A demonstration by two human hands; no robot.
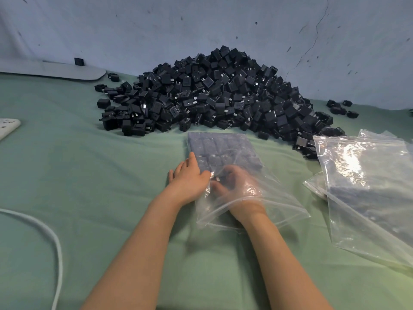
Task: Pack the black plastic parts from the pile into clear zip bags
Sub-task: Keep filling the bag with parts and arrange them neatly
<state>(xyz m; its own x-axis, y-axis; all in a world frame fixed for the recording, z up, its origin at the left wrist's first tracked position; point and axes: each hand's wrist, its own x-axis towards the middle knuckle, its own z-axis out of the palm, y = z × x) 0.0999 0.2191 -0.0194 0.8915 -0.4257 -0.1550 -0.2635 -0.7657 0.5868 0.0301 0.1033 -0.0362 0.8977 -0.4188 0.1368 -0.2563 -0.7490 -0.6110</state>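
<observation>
The step in hand appears to be seating black plug adapters in rows inside the clear zip bag, which lies flat at the middle of the green-clothed counter, just in front of the pile heaped against the wall. The left hand lies on the bag's left edge, its grip apart, fingers fairly straight and pressing the film down. The right hand is wrist-deep inside the mouth, fingers curled toward the packed adapters; through the blurred plastic I cannot tell whether its grip holds one. To do this well, keep the left hand pinning the bag so the rows stay square, and butt each new piece against the last with prongs turned alike. Counted: one bag in work, one pile far too large to count, at least two rows packed, several spare bags stacked toward the right edge, and about four stray adapters near the wall.
</observation>
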